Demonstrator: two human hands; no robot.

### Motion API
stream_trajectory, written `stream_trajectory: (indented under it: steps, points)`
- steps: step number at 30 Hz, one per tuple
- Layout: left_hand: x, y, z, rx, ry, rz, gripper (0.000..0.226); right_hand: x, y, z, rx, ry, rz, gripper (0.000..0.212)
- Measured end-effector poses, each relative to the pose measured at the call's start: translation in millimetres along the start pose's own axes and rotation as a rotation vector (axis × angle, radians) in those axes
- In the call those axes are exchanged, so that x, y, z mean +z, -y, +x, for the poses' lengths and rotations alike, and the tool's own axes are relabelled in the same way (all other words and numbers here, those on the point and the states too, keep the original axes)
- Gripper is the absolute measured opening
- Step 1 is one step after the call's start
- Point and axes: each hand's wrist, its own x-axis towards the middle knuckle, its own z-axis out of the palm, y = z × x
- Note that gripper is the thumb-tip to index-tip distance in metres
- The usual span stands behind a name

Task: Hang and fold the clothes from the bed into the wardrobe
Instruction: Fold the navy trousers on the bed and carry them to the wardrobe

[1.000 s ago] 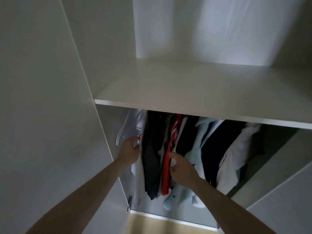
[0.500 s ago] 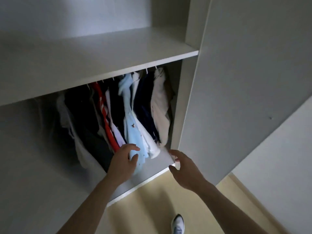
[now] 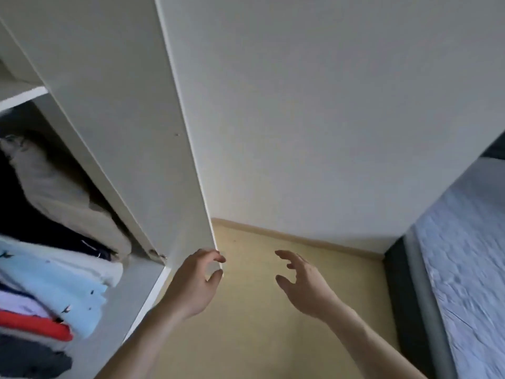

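The wardrobe (image 3: 114,110) is seen at the left, and its tall white door (image 3: 164,187) stands open with its long side running up and down. The door's thin edge is turned toward the camera. The clothes (image 3: 49,272) are hung inside, packed side by side, and their long sides slant down toward the lower left. They are cut off at the left edge and look blurred, so their tops and hangers cannot be made out. The left hand (image 3: 195,283) is held at the door's bottom corner with fingers curled loosely; whether the edge is gripped cannot be told. The right hand (image 3: 306,283) is held apart over the yellow floor (image 3: 254,324), fingers spread, with nothing in it. A strip of the bed (image 3: 464,269) is seen at the right.
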Motion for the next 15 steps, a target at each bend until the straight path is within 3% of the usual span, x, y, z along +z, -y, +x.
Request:
stream_trajectory:
  steps: [7,15]
  points:
    - [154,-175,-3,0.241,0.194,0.027,0.021,-121,-162,-154,0.214,-0.201,0.015,0.054]
    - [348,-378,-75,0.455,0.455,0.022,0.020,-235,-335,-346,0.449,-0.342,0.007,0.053]
